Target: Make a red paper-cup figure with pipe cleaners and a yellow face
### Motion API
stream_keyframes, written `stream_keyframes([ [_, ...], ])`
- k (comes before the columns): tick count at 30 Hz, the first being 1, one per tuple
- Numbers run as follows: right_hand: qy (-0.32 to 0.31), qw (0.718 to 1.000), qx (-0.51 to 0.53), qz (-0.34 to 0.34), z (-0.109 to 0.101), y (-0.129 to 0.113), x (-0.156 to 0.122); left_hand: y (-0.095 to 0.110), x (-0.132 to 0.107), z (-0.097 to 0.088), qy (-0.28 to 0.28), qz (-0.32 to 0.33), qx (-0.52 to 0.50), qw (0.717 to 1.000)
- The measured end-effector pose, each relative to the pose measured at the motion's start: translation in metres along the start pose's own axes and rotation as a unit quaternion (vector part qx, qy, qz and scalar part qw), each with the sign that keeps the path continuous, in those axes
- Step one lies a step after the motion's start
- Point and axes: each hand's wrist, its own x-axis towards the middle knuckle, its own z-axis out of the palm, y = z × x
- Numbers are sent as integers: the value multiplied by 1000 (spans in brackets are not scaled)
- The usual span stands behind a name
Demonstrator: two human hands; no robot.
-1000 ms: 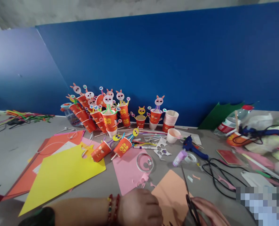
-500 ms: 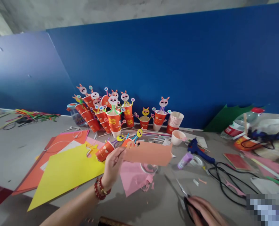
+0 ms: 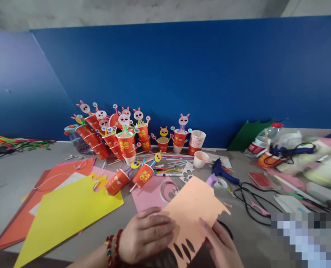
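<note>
A peach paper sheet (image 3: 192, 208) with oval cut-outs along its near edge lies in front of me. My left hand (image 3: 145, 234), wearing a red bead bracelet, is closed on the sheet's left edge. Touching the sheet's right side, my right hand (image 3: 221, 247) has its fingers under or along the paper, and a black loop of the scissors (image 3: 225, 227) shows just behind it. I cannot see whether the right hand grips anything.
Red paper cups with bunny heads (image 3: 118, 134) stand against the blue board. Yellow paper (image 3: 67, 212), orange and pink sheets lie at left. A blue glue gun (image 3: 221, 171), black cables (image 3: 251, 201), a tape roll, a bottle (image 3: 262, 143) and clutter fill the right.
My left hand brought the peach sheet from mid-air down and toward me. My right hand came off the scissors and moved onto the sheet's right side.
</note>
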Motion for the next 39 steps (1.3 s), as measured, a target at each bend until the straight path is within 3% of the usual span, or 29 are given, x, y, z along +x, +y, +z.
stream_keyframes([
  [4, -18, 998, -35, 39, 12, -12, 7, 4, -12, 8, -5, -26, -59, 998],
  [6, -36, 998, -26, 35, 14, -15, 11, 4, -14, 10, 38, -132, -130, 982],
  [7, -52, 998, -18, 34, 15, -15, 12, 2, -13, 10, 62, -207, -176, 960],
  [10, -117, 993, -12, 25, 18, -14, 16, -6, -2, 11, 84, -391, -368, 839],
  [13, -182, 983, -31, 8, 21, -17, 22, -18, 12, 16, 36, -452, -536, 712],
  [15, -193, 980, -49, -6, 23, -20, 30, -25, 16, 21, 24, -477, -565, 673],
  [20, -130, 986, -89, -58, 21, -18, 60, -37, 14, 37, 61, -517, -550, 653],
  [23, -137, 982, -110, -67, 18, -14, 75, -42, 10, 45, 75, -529, -539, 651],
  [25, -144, 980, -116, -69, 17, -11, 79, -43, 8, 51, 98, -538, -547, 634],
  [29, -107, 981, -129, -98, 20, -3, 79, -41, 5, 60, 135, -547, -564, 603],
  [35, -118, 983, -126, -68, 20, 10, 71, -35, 2, 60, 117, -545, -600, 573],
  [39, -153, 966, -194, -77, 17, 13, 68, -36, 3, 56, 131, -562, -570, 585],
])
